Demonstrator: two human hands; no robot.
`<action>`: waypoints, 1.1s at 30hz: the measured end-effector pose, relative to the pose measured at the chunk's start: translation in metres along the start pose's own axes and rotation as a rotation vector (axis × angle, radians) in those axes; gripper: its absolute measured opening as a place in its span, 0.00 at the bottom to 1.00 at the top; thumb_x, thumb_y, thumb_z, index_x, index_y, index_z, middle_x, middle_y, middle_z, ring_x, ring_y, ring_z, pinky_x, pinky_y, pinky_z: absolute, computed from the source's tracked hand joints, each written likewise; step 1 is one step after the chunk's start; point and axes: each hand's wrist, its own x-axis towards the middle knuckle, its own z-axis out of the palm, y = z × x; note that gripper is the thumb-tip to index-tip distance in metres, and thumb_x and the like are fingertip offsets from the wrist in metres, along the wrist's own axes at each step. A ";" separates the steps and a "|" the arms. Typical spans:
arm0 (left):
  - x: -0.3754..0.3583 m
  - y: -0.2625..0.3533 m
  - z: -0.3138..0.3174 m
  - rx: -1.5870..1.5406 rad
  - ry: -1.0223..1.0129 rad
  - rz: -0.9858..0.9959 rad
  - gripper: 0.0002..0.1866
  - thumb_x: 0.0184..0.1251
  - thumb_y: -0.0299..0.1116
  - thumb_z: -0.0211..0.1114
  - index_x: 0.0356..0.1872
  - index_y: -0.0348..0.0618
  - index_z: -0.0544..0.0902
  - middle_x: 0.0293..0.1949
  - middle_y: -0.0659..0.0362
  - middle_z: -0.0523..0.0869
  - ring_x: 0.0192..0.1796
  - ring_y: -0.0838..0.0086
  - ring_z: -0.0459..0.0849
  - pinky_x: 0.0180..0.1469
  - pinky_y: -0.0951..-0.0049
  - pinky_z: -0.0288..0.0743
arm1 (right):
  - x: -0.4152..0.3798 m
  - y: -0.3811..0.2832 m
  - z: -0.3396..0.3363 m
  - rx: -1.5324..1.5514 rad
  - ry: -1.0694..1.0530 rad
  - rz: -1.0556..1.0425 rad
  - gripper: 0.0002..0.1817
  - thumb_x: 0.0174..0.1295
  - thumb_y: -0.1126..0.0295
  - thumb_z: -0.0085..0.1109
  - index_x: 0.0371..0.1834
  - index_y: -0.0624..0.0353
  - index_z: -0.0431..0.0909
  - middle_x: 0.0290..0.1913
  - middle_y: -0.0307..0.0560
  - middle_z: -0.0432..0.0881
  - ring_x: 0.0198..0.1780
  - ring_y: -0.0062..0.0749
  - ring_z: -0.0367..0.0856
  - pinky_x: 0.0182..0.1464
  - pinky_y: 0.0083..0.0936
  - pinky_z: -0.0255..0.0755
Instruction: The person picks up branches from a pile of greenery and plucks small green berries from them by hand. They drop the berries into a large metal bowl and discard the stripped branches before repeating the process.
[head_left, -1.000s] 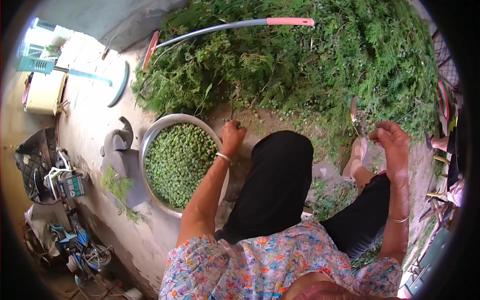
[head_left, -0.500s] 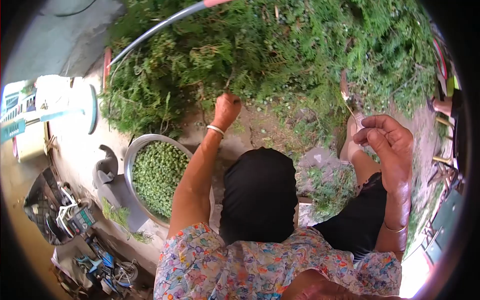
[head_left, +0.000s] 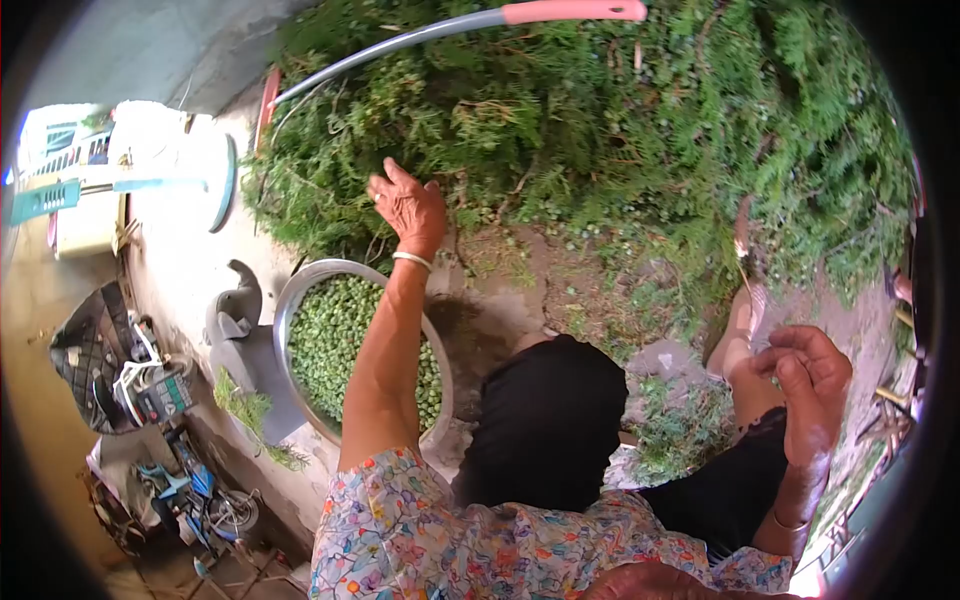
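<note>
My left hand point(head_left: 412, 212), with a white bangle at the wrist, reaches over the near edge of a heap of cut evergreen branches point(head_left: 560, 130). Its fingers are spread, and I see nothing held in them. Below that forearm stands a wide metal basin point(head_left: 318, 268) full of small green seed cones point(head_left: 340, 335); the arm hides part of it. My right hand point(head_left: 812, 378) is raised above my right leg, its thumb and fingers curled together. What they hold, if anything, cannot be made out.
A curved grey pole with a pink handle point(head_left: 575, 11) lies across the branches. Left of the basin is a grey object point(head_left: 240, 305) with a loose green sprig point(head_left: 243, 405). A teal-and-white fan point(head_left: 228, 185), a black quilted bag point(head_left: 95, 330) and a small blue bicycle point(head_left: 200, 490) are further left.
My left hand has moved left and its closed fingers have opened out. My right hand appears lower in the view, still curled. The view has shifted, showing more of the pink handle.
</note>
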 end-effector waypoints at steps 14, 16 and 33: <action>0.071 -0.137 0.036 -0.070 -0.371 -0.704 0.65 0.38 0.55 0.75 0.71 0.43 0.38 0.67 0.27 0.39 0.69 0.31 0.39 0.66 0.37 0.45 | 0.027 0.018 -0.001 -0.124 0.026 0.102 0.21 0.59 0.60 0.58 0.43 0.71 0.72 0.29 0.48 0.81 0.33 0.26 0.78 0.41 0.21 0.69; 0.064 -0.129 0.045 0.026 -0.364 -0.641 0.65 0.39 0.55 0.75 0.71 0.45 0.38 0.68 0.30 0.38 0.69 0.32 0.39 0.64 0.35 0.48 | 0.030 0.022 -0.001 -0.124 0.030 0.110 0.20 0.59 0.61 0.58 0.42 0.70 0.72 0.29 0.48 0.80 0.32 0.26 0.77 0.41 0.21 0.69; 0.089 -0.169 0.064 0.220 -0.435 -0.259 0.32 0.48 0.38 0.68 0.52 0.31 0.66 0.47 0.40 0.75 0.47 0.48 0.80 0.48 0.59 0.76 | 0.042 0.025 0.008 -0.145 0.025 0.168 0.20 0.59 0.60 0.60 0.41 0.69 0.73 0.28 0.45 0.80 0.32 0.23 0.76 0.40 0.19 0.68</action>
